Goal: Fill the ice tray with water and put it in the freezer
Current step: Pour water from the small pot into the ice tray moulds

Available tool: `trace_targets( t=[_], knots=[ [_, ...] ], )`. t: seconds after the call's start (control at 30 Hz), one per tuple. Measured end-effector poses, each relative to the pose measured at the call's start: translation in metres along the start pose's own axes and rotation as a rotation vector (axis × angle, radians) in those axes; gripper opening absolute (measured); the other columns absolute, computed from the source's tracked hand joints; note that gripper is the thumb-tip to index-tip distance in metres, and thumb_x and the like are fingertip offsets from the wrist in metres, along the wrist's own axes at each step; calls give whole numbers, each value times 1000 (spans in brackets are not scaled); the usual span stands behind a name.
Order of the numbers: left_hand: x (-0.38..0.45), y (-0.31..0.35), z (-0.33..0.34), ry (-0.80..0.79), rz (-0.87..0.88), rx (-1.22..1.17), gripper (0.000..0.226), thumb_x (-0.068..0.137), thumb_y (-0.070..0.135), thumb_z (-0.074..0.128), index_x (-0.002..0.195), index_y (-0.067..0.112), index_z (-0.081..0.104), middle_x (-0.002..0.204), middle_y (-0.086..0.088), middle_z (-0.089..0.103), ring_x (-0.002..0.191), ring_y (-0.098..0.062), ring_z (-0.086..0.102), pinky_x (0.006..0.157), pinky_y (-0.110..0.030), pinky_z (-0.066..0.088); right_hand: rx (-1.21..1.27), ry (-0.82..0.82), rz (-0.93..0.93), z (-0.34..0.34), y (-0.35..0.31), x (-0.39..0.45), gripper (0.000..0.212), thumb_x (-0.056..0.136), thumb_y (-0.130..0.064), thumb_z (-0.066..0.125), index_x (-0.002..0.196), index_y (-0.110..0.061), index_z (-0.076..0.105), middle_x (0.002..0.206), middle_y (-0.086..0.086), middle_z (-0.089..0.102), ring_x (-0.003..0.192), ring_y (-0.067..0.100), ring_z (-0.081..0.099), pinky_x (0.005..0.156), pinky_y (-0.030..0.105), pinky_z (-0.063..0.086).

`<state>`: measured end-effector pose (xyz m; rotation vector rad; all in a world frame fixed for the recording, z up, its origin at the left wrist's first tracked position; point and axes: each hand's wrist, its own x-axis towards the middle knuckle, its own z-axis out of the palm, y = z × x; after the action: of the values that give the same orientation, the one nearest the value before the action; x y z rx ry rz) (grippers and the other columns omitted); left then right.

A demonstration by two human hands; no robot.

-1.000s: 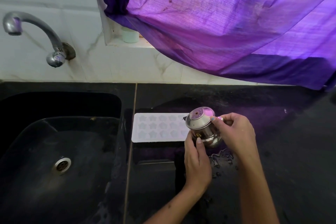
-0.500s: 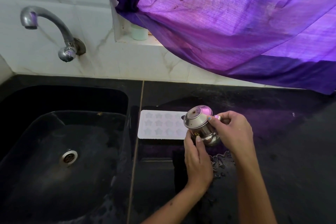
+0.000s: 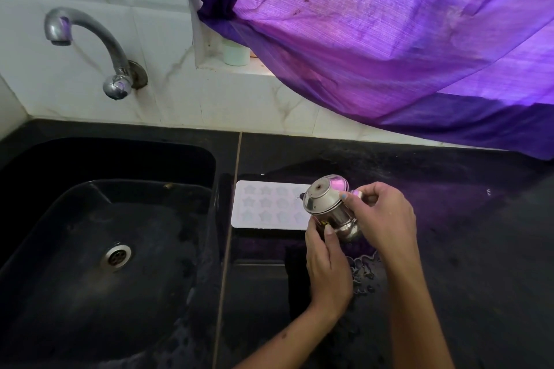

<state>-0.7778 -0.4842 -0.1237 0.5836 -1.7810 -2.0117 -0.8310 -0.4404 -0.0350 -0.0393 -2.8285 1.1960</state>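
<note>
A white ice tray [image 3: 266,207] with star-shaped cells lies flat on the black counter, just right of the sink. A small steel pot [image 3: 328,207] is tilted toward the tray, its mouth over the tray's right end. My left hand [image 3: 326,260] grips the pot's body from below. My right hand [image 3: 383,216] holds its upper side near the rim. The tray's right end is hidden behind the pot. I cannot tell whether water is in the cells.
A black sink [image 3: 108,237] with a metal drain fills the left. A steel tap [image 3: 90,48] juts from the white tiled wall. A purple curtain [image 3: 374,39] hangs over the window sill, where a pale cup [image 3: 236,54] stands. Water drops lie on the counter [image 3: 464,234] near my wrists.
The view has shifted, so sink, tap and tray sit further right in frame. Both hands keep hold of the tilted pot over the tray's right end.
</note>
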Motion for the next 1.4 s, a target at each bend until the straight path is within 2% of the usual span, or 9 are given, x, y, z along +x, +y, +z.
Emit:
trace_targets(
  t=[0.33, 0.53, 0.73, 0.9, 1.0, 1.13, 1.23, 1.3, 1.4],
  knots=[
    [-3, 2, -1, -4, -10, 4, 38, 102, 28, 32, 139, 22, 40, 131, 6, 55, 120, -4, 49, 103, -31, 39, -7, 25, -11, 0, 2, -3, 20, 84, -42, 69, 75, -28, 58, 80, -10, 65, 82, 16, 62, 67, 32, 45],
    [-2, 7, -7, 22, 18, -36, 38, 102, 27, 33, 139, 23, 41, 132, 8, 53, 120, -2, 48, 102, -26, 39, 107, 44, 1, -4, 5, -3, 18, 80, -40, 72, 76, -24, 64, 78, -6, 70, 80, 19, 66, 73, 38, 54],
    [-2, 9, -13, 53, 44, -58, 37, 102, 25, 33, 138, 23, 41, 133, 8, 51, 121, 0, 47, 102, -25, 39, 172, 36, -8, -4, -2, -4, 17, 79, -39, 74, 75, -24, 65, 77, -5, 70, 81, 19, 67, 78, 45, 56],
    [2, 10, -22, 60, 9, -71, 38, 102, 26, 34, 139, 22, 40, 134, 7, 51, 122, -2, 47, 102, -23, 38, 126, 4, -19, 5, -13, -7, 17, 81, -39, 72, 76, -24, 64, 78, -5, 70, 82, 20, 67, 77, 43, 55],
    [3, 10, -28, 60, -22, -78, 39, 102, 27, 34, 140, 20, 40, 134, 5, 53, 123, -5, 48, 105, -29, 38, 85, -19, -23, 9, -19, -9, 19, 81, -41, 71, 77, -24, 64, 80, -5, 70, 84, 20, 66, 78, 41, 54],
    [5, 8, -34, 38, -35, -58, 39, 102, 29, 34, 140, 21, 40, 131, 7, 55, 119, 0, 49, 95, -14, 39, 43, -40, -36, 13, -26, -13, 19, 83, -42, 70, 77, -25, 61, 82, -5, 68, 84, 19, 64, 78, 41, 53],
    [7, 8, -37, 24, -51, -58, 39, 102, 28, 33, 140, 21, 41, 130, 8, 55, 118, 1, 50, 93, -10, 37, 25, -36, -35, 13, -30, -14, 19, 83, -41, 69, 76, -26, 60, 83, -5, 68, 86, 20, 64, 77, 40, 52],
    [8, 8, -38, 11, -60, -47, 37, 102, 29, 33, 138, 23, 42, 127, 11, 56, 112, 7, 50, 84, -1, 35, 11, -34, -32, 13, -31, -14, 19, 83, -41, 69, 76, -27, 60, 84, -4, 68, 87, 20, 63, 78, 41, 51],
    [8, 8, -39, -7, -62, -41, 36, 102, 30, 33, 137, 26, 42, 120, 19, 54, 104, 18, 47, 79, 2, 35, -3, -35, -22, 14, -33, -14, 20, 82, -43, 70, 75, -28, 59, 85, -4, 68, 88, 21, 63, 78, 41, 51]
  ],
)
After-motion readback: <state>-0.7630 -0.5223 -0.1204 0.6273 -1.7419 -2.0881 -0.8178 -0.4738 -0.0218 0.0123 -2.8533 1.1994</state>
